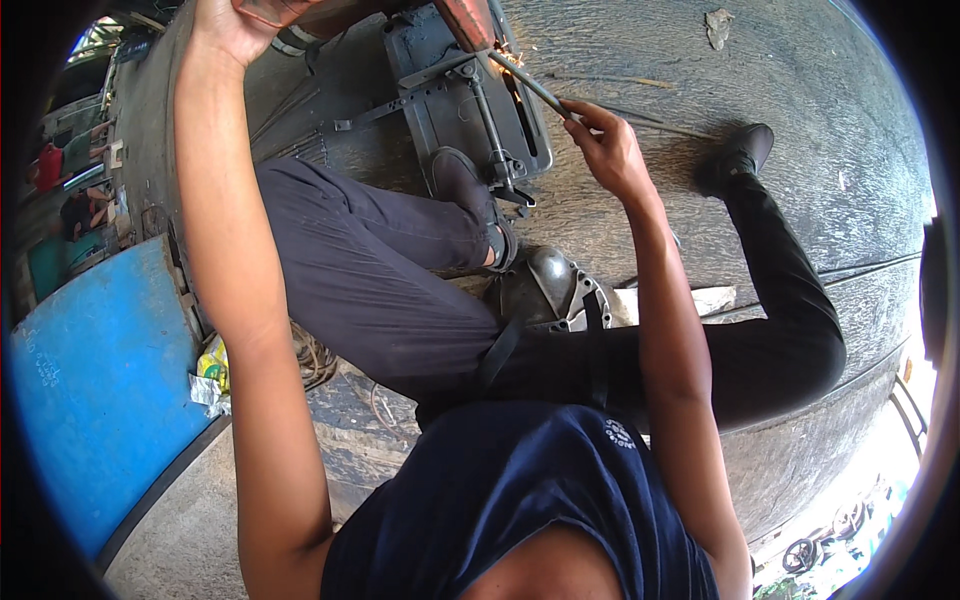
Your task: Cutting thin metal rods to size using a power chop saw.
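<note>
**Two hands at a dark metal frame, one thin rod held to its edge**

At the far left lies one blue panel [95, 390], flat, smooth and scuffed, with a dark curved rim. Just beside its right edge sits one crumpled yellow-and-white wrapper [211, 372], and next to that a loose coil of thin wire [315, 358].

The left hand [232, 28] reaches up to the top edge of the view and rests against one reddish-brown piece [290, 10], only partly in view; whether the fingers close around it I cannot tell.

Two legs in dark trousers spread over the rough, grey, grooved floor [800, 90]. The left foot, in one dark sandal [470, 190], presses on one dark metal frame [470, 100], a flat rectangular plate crossed by thin bars and levers. A rust-red part [466, 20] stands at the frame's top edge, and small sparks show just where it meets the rod.

One thin, straight, grey metal rod [535, 88] runs from that point down to the right hand [610, 150], whose fingers [590, 112] are pinched closed around its lower end.

Between the legs lies one rounded, shiny dark metal casing [548, 285] with a ribbed edge. The right foot, in one black shoe [740, 155], rests on the floor, well apart from the frame. One pale scrap [718, 25] lies near the top edge.
</note>
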### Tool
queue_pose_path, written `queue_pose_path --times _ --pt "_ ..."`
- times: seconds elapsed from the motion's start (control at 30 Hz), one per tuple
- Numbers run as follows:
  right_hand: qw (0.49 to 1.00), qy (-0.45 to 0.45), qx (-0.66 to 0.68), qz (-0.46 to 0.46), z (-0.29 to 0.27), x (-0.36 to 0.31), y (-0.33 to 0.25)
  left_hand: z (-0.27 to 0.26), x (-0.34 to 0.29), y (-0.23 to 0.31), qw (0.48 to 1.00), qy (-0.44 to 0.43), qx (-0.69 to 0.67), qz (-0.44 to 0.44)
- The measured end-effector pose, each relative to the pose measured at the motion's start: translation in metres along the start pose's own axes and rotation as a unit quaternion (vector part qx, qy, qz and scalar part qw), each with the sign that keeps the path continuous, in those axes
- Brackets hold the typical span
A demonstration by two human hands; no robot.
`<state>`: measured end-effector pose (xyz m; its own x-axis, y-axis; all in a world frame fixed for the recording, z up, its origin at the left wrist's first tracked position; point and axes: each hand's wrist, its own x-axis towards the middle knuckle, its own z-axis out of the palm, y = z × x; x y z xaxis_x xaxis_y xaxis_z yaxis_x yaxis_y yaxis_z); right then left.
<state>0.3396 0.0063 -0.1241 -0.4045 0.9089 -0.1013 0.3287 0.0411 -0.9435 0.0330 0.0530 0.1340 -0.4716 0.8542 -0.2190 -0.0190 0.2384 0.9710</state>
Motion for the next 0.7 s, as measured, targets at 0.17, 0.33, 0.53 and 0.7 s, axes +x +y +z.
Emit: queue_pose_path --times 0.17,0.33,0.53,0.7 --pt "1.0 -0.01 -0.002 -0.009 -0.002 -0.002 -0.003 0.001 -0.001 0.003 0.999 -0.035 -0.008 -0.004" --pt "0.999 -0.021 0.019 -0.016 -0.007 -0.006 -0.016 0.004 -0.003 0.002 0.999 -0.032 0.001 0.003" --pt "0.996 -0.066 0.052 0.025 -0.015 -0.011 -0.028 0.002 -0.003 0.002 0.999 -0.033 0.0 0.008" --pt "0.986 -0.094 0.122 0.063 -0.015 -0.009 -0.022 -0.002 0.001 0.004 0.998 -0.052 -0.007 -0.032"
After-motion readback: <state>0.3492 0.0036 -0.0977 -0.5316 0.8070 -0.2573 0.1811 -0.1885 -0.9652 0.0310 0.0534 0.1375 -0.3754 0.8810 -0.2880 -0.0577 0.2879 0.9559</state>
